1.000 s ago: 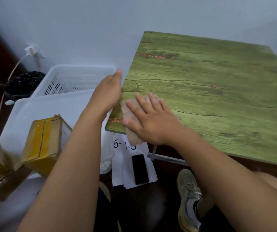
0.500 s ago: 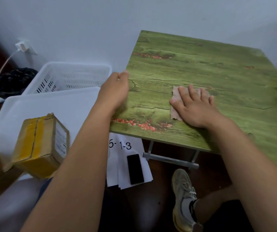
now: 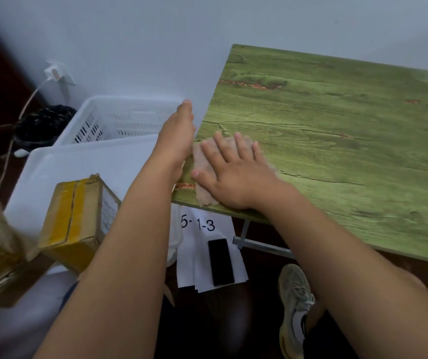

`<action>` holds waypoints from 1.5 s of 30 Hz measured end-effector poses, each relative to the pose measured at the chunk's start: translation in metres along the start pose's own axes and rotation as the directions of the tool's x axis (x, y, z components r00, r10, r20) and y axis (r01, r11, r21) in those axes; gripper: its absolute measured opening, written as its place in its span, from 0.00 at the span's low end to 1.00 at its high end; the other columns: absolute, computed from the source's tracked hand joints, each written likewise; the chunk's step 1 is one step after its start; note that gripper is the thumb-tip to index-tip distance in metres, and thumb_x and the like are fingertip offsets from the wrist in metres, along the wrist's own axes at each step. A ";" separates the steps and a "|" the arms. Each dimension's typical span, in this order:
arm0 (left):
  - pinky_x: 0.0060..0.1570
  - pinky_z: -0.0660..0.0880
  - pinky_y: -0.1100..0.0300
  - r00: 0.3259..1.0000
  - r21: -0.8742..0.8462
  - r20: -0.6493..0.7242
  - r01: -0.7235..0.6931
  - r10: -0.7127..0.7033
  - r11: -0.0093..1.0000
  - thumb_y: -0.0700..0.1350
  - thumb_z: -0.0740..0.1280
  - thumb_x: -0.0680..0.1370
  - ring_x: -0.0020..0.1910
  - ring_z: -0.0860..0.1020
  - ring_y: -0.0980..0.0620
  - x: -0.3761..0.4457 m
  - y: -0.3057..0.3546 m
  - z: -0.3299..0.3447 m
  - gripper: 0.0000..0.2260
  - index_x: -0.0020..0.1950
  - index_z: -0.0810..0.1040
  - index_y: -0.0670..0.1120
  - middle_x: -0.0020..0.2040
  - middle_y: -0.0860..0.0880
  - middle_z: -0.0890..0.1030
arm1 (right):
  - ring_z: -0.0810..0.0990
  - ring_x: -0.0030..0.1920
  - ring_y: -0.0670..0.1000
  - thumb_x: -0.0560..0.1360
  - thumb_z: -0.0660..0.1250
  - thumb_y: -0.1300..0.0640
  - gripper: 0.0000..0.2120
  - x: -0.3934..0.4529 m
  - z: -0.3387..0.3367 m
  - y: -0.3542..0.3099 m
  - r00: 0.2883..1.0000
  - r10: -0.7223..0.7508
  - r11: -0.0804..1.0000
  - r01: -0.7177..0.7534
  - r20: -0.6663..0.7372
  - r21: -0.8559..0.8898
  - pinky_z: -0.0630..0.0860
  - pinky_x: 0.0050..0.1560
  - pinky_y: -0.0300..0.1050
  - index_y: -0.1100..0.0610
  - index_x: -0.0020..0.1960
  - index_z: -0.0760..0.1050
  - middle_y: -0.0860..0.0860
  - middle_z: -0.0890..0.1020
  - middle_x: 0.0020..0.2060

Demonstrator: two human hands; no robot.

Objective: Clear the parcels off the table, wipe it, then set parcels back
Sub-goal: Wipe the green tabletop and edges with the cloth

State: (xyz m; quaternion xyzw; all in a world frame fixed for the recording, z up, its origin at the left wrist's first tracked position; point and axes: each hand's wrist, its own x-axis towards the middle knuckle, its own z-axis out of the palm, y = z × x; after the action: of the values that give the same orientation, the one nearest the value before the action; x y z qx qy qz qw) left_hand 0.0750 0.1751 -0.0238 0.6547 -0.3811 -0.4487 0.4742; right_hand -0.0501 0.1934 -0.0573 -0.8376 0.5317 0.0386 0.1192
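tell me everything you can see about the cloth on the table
The cloth is a thin, pale pinkish-beige rag with ragged edges, lying flat on the green table at its near left corner. The right hand presses on it with straight, spread fingers, covering its middle. The left hand rests at the table edge beside it.

Two bare forearms with no sleeves, watch or rings; the left hand [image 3: 176, 136] and right hand [image 3: 233, 172] are uncovered. One foot wears a worn grey-beige laced sneaker [image 3: 294, 307] with a white sock; dark clothing covers the lap.
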 end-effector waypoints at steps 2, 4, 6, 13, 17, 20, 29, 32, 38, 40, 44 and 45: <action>0.58 0.70 0.57 0.999 -0.023 0.034 0.012 -0.011 1.000 0.57 0.53 0.83 0.66 0.73 0.49 -0.001 0.001 -0.003 0.22 0.70 0.72 0.46 0.67 0.50 0.75 | 0.31 0.77 0.56 0.79 0.41 0.31 0.35 -0.002 0.005 -0.011 0.999 -0.048 0.999 0.048 -0.004 -0.008 0.32 0.75 0.61 0.44 0.80 0.38 0.46 0.36 0.79; 0.54 0.68 0.58 0.999 -0.007 0.052 0.002 -0.002 1.000 0.57 0.53 0.83 0.64 0.74 0.49 0.000 0.001 -0.005 0.22 0.69 0.73 0.47 0.66 0.51 0.76 | 0.31 0.77 0.56 0.78 0.41 0.30 0.35 -0.007 0.008 -0.012 0.996 -0.089 0.996 0.089 -0.003 -0.013 0.33 0.75 0.62 0.44 0.80 0.38 0.46 0.36 0.79; 0.58 0.68 0.56 0.999 0.028 0.043 -0.021 0.019 0.999 0.58 0.53 0.83 0.63 0.74 0.50 0.001 0.002 -0.005 0.21 0.68 0.74 0.48 0.65 0.50 0.76 | 0.32 0.78 0.55 0.78 0.41 0.30 0.35 -0.012 0.006 -0.009 0.991 -0.130 0.991 0.130 0.004 -0.029 0.33 0.75 0.60 0.43 0.80 0.38 0.45 0.37 0.79; 0.58 0.70 0.57 0.976 0.382 0.000 -0.200 0.217 0.902 0.54 0.59 0.80 0.59 0.75 0.52 0.003 -0.007 0.008 0.13 0.61 0.75 0.51 0.60 0.52 0.77 | 0.33 0.78 0.51 0.77 0.42 0.30 0.34 -0.038 -0.005 0.045 0.995 -0.094 0.994 0.095 0.031 -0.045 0.33 0.75 0.53 0.39 0.78 0.37 0.43 0.36 0.78; 0.68 0.64 0.51 0.948 0.588 0.116 -0.306 0.297 0.749 0.53 0.59 0.81 0.71 0.67 0.44 -0.005 -0.009 0.029 0.22 0.74 0.67 0.48 0.72 0.46 0.70 | 0.34 0.78 0.50 0.74 0.39 0.28 0.36 -0.062 -0.013 0.099 0.996 0.088 0.996 -0.088 0.027 -0.013 0.35 0.76 0.53 0.39 0.78 0.36 0.43 0.36 0.78; 0.74 0.57 0.47 0.914 0.701 0.252 -0.399 0.319 0.591 0.54 0.58 0.81 0.76 0.58 0.43 -0.011 -0.013 0.048 0.26 0.78 0.61 0.47 0.77 0.45 0.64 | 0.34 0.78 0.51 0.69 0.37 0.27 0.40 -0.078 -0.015 0.135 0.969 0.247 0.968 -0.248 0.025 0.038 0.35 0.76 0.53 0.39 0.79 0.38 0.44 0.37 0.78; 0.76 0.40 0.42 0.904 0.866 0.351 -0.413 0.244 0.281 0.62 0.45 0.82 0.79 0.42 0.42 -0.015 -0.031 0.077 0.29 0.80 0.48 0.53 0.81 0.48 0.44 | 0.37 0.79 0.59 0.78 0.51 0.32 0.39 -0.096 -0.016 0.153 0.811 0.532 0.844 -0.532 -0.245 0.072 0.43 0.76 0.59 0.51 0.81 0.44 0.54 0.41 0.80; 0.76 0.39 0.42 0.910 0.880 0.339 -0.396 0.238 0.261 0.63 0.43 0.81 0.79 0.41 0.43 -0.015 -0.032 0.078 0.29 0.80 0.46 0.54 0.81 0.49 0.43 | 0.39 0.79 0.59 0.81 0.43 0.35 0.36 -0.087 -0.009 0.142 0.833 0.540 0.841 -0.530 -0.122 0.104 0.42 0.77 0.58 0.55 0.81 0.44 0.56 0.42 0.80; 0.76 0.39 0.44 0.917 0.887 0.319 -0.378 0.238 0.266 0.63 0.42 0.81 0.79 0.42 0.45 -0.015 -0.035 0.079 0.28 0.80 0.47 0.56 0.81 0.50 0.45 | 0.30 0.76 0.57 0.78 0.37 0.30 0.35 -0.092 -0.004 0.117 0.953 0.302 0.951 -0.302 0.011 0.059 0.29 0.72 0.60 0.44 0.79 0.35 0.44 0.34 0.78; 0.76 0.40 0.44 0.918 0.887 0.315 -0.375 0.242 0.269 0.63 0.43 0.81 0.79 0.43 0.45 -0.015 -0.035 0.077 0.28 0.80 0.48 0.56 0.81 0.51 0.46 | 0.27 0.75 0.57 0.77 0.37 0.30 0.34 -0.111 0.003 0.103 0.973 0.231 0.971 -0.231 0.017 0.053 0.28 0.72 0.60 0.41 0.79 0.35 0.41 0.33 0.77; 0.76 0.41 0.44 0.917 0.888 0.316 -0.376 0.243 0.266 0.64 0.43 0.81 0.79 0.44 0.45 -0.017 -0.034 0.077 0.29 0.80 0.48 0.57 0.81 0.51 0.46 | 0.28 0.76 0.55 0.79 0.38 0.32 0.30 -0.151 0.007 0.113 0.976 0.217 0.973 -0.219 0.030 0.074 0.31 0.75 0.58 0.38 0.78 0.35 0.38 0.35 0.77; 0.76 0.41 0.43 0.917 0.887 0.319 -0.378 0.242 0.264 0.64 0.43 0.81 0.79 0.44 0.45 -0.019 -0.033 0.078 0.29 0.80 0.48 0.57 0.81 0.50 0.46 | 0.29 0.76 0.55 0.80 0.39 0.34 0.29 -0.157 0.005 0.124 0.967 0.253 0.963 -0.255 0.034 0.086 0.32 0.75 0.58 0.37 0.78 0.36 0.38 0.35 0.77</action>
State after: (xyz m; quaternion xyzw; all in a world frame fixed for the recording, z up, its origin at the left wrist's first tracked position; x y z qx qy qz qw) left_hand -0.0023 0.1790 -0.0625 0.6902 -0.7159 -0.0831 0.0651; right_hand -0.2290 0.2826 -0.0516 -0.7559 0.6344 0.0391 0.1569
